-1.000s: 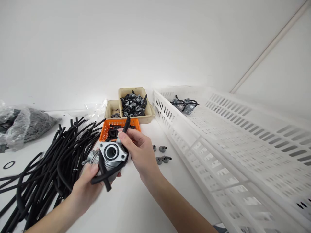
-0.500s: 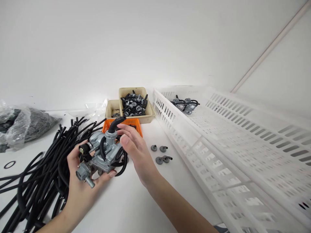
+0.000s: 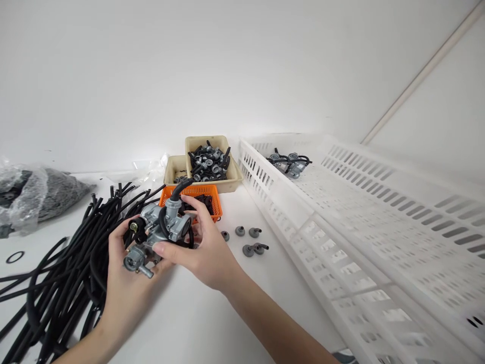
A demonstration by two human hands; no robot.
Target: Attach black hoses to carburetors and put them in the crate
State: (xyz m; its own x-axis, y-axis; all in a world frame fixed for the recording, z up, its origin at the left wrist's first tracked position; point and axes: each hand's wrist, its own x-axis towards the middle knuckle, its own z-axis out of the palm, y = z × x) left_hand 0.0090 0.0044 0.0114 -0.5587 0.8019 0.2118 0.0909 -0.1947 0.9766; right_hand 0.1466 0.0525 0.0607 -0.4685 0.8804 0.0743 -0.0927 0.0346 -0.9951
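Note:
A silver-grey carburetor point(image 3: 173, 222) with a black rubber elbow on top and a black hose looped round its body is held between both hands above the table. My left hand point(image 3: 127, 275) cradles it from the left and below, fingers partly hidden behind it. My right hand point(image 3: 202, 250) grips its right side, the thumb lying across the lower front and the fingers behind near the elbow. Just beyond the hands stands an orange basket point(image 3: 216, 206) with small black parts. Several grey caps with bent spouts, such as one cap point(image 3: 248, 251), lie on the table to the right.
Black hoses point(image 3: 71, 273) spread over the left, near a black ring point(image 3: 15, 257) and a plastic bag of dark parts point(image 3: 41, 194). Behind, a cream bin point(image 3: 235, 183) holds grey and black fittings. A long white slotted crate point(image 3: 303, 222) with carburetors point(image 3: 290, 164) fills the right.
My right hand has come down from beside the elbow, its thumb now across the carburetor's lower front. The carburetor has turned and shifted slightly; another grey cap shows beside my hand.

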